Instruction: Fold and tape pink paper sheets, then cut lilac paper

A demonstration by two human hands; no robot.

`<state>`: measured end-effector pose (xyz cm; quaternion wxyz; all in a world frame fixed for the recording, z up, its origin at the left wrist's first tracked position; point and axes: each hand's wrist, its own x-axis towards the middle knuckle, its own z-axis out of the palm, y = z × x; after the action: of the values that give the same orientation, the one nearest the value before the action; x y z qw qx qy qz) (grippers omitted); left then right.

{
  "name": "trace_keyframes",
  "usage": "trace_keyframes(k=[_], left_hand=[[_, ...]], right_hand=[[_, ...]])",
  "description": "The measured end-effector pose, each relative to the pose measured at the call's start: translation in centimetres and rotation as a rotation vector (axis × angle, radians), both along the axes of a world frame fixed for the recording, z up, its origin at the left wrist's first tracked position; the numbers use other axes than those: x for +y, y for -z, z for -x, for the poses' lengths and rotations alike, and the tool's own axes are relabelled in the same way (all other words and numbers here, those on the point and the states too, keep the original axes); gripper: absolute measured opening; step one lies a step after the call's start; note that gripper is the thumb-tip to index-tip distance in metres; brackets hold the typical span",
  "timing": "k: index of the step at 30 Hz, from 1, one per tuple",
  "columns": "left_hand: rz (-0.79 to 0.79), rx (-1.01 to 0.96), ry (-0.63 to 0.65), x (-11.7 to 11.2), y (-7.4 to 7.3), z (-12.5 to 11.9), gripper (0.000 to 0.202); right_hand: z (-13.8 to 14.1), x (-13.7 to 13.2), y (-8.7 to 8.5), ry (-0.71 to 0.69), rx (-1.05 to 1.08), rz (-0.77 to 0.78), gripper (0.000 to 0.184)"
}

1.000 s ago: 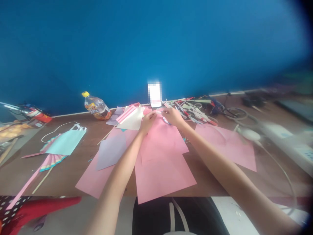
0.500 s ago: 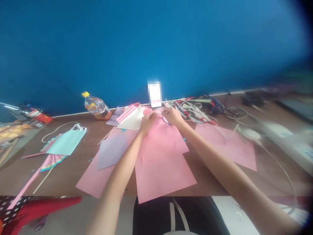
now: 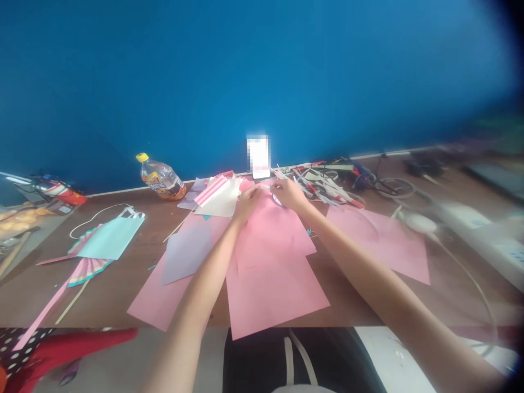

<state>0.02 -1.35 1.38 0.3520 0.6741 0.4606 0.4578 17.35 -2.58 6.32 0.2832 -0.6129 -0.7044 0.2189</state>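
Hardly anything is shifting since the earlier frame: both hands are keeping their place near the centre. Across the upper frame, a blue wall (image 3: 262, 71) is rising behind a brown table (image 3: 123, 300). Pink sheets (image 3: 278, 295) are spreading over the middle, overlapping, with one more lying right of centre. Toward the right, the right hand (image 3: 289, 195) is reaching in, facing the left hand (image 3: 246, 203) just beside it. At left, a pale blue sheet (image 3: 112, 237) is resting over a pleated pink paper piece (image 3: 88, 270). Upper left of centre, a yellow-capped bottle (image 3: 164, 180) is leaning by the wall. Right of the hands, paper strips (image 3: 327, 188) are lying in a tangle. Smallest of all, a whitish strip (image 3: 266, 187) is showing between the hands, above the pink paper. Right fingertips are pinching it, nearly closed; left fingers are curling at its other end, though I can't tell whether they're gripping.
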Motion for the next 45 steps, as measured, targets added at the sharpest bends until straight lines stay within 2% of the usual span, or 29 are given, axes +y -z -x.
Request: trace_keyframes(k=[10, 19, 23, 29, 36, 40, 45], left_hand=[[-0.005, -0.037, -0.032, 0.3, 0.5, 0.0, 0.028], [-0.015, -0.032, -0.051, 0.6, 0.6, 0.1, 0.023], [-0.009, -0.01, -0.091, 0.5, 0.4, 0.0, 0.033], [-0.064, 0.033, -0.075, 0.9, 0.7, 0.1, 0.04], [-0.076, 0.074, -0.123, 1.5, 1.2, 0.4, 0.042], [-0.049, 0.052, -0.118, 1.7, 1.2, 0.5, 0.043], [0.038, 0.054, -0.163, 1.9, 1.5, 0.3, 0.041]], right_hand=[[0.1, -0.2, -0.1, -0.03, 0.017, 0.008, 0.026], [0.6, -0.3, -0.1, -0.027, -0.103, 0.043, 0.027], [0.5, -0.5, -0.4, -0.034, -0.112, 0.061, 0.026], [0.6, -0.7, -0.5, -0.044, -0.106, 0.039, 0.025], [-0.4, -0.9, -2.1, -0.117, -0.076, 0.125, 0.037], [-1.6, -0.8, -3.1, -0.093, -0.071, 0.132, 0.033], [-2.8, -0.8, -3.7, -0.128, -0.1, 0.179, 0.021]])
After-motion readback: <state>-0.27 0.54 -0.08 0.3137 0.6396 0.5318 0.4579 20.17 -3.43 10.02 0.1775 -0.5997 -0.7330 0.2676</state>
